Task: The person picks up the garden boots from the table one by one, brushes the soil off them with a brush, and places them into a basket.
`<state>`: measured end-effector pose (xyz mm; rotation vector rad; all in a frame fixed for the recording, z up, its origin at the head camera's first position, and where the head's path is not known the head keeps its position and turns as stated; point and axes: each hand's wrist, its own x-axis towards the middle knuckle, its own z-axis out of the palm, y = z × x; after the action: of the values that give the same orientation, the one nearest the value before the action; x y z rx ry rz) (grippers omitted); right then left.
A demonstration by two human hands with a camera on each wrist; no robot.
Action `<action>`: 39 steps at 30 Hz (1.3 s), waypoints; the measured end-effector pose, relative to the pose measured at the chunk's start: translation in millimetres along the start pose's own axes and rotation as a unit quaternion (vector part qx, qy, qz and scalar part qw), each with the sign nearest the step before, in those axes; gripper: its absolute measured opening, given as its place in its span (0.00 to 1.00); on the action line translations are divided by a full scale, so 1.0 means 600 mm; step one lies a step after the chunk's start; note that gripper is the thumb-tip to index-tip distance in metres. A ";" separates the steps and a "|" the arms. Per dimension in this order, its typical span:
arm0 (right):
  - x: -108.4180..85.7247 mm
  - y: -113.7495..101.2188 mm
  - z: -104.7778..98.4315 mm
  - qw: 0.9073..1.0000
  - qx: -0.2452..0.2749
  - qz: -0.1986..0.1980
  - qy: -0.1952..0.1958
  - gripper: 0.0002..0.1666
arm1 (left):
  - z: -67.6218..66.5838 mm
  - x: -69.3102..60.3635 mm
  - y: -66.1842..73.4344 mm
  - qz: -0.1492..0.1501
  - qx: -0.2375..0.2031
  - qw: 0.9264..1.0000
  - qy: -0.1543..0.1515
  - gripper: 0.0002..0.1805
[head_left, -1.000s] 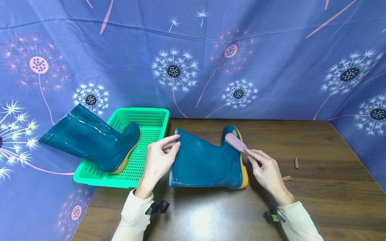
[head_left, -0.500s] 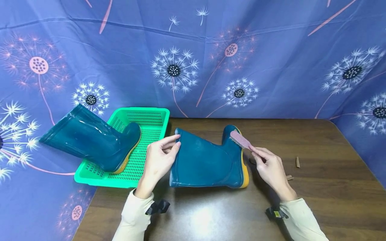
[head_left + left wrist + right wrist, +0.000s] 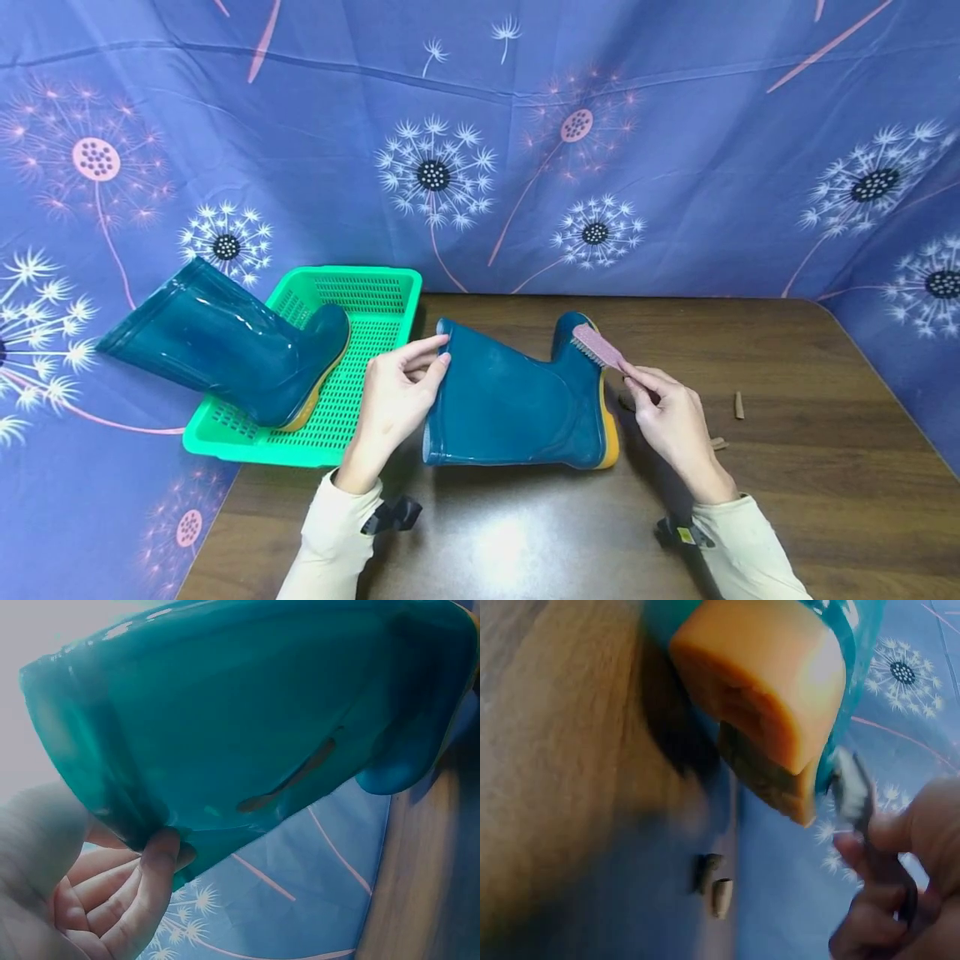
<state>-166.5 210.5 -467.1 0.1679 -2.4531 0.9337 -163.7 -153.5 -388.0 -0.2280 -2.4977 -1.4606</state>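
Note:
A teal rubber boot (image 3: 502, 400) with a yellow sole (image 3: 609, 429) lies on its side on the wooden table, its toe pointing to the back. My left hand (image 3: 397, 396) pinches the rim of the boot's shaft between thumb and fingers; the left wrist view shows the thumb (image 3: 161, 851) on the rim. In my right hand (image 3: 671, 421) is the handle of a pink brush (image 3: 600, 346). Its bristles rest on the boot's foot, near the toe. The brush looks blurred in the right wrist view, beside the sole.
To the left, a green plastic basket (image 3: 408, 304) holds a second teal boot (image 3: 225, 350), whose shaft sticks out over the basket's edge. Small brown pieces (image 3: 738, 406) lie on the table (image 3: 825, 500) at the right. A blue dandelion-print cloth (image 3: 480, 100) hangs behind.
The brush has shifted slightly to the right along the boot's foot and tilted, showing its bristles more. My left hand and both boots have stayed in place.

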 end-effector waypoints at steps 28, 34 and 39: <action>0.003 -0.024 0.000 0.996 -0.055 0.069 0.023 0.18 | 0.003 0.003 0.002 0.004 -0.006 1.000 -0.001 0.16; 0.004 -0.024 0.006 0.997 -0.029 0.052 0.041 0.18 | -0.002 0.003 0.001 -0.004 -0.008 1.000 0.002 0.17; 0.006 -0.024 0.004 0.998 -0.029 0.046 0.011 0.18 | -0.001 0.002 0.000 -0.004 -0.010 1.000 0.001 0.16</action>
<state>-166.3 198.0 -458.6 0.0249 -2.4831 0.8965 -164.7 -153.8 -387.4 -0.2200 -2.4874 -1.4889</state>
